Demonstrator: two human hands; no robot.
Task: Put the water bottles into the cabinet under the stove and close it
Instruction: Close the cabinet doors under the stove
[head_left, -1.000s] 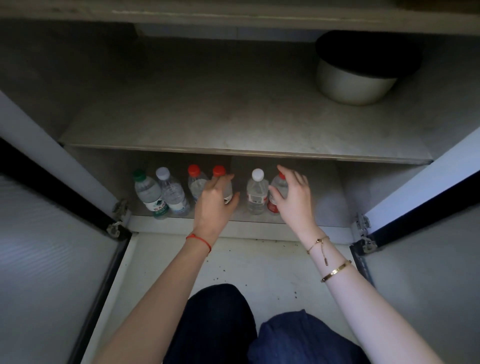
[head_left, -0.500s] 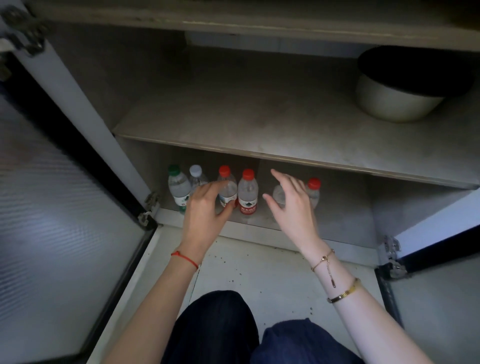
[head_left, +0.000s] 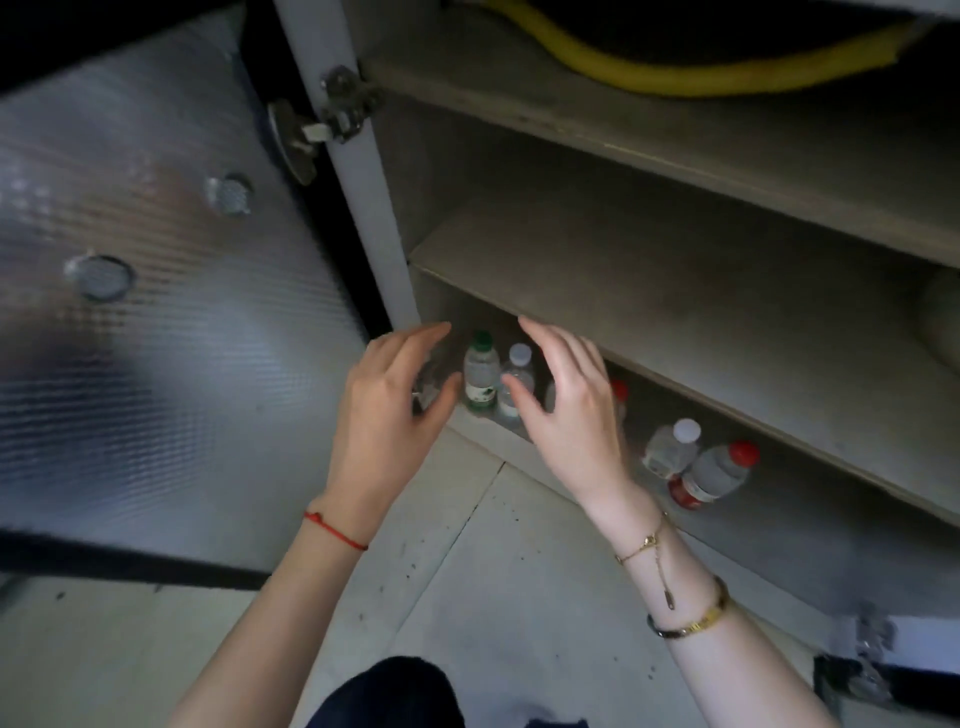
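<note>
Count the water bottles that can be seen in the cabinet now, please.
5. The green-capped bottle and a white-capped bottle stand between the hands; a red cap shows behind the right hand; another white-capped one and a red-capped one farther right. The hand may hide more.

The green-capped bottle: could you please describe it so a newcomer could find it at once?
Start at the open cabinet and look under its shelf, at the far left of the bottom compartment, between the two open hands. The green-capped bottle stands upright there beside a white-capped bottle. It alone has a green cap and green label.
</note>
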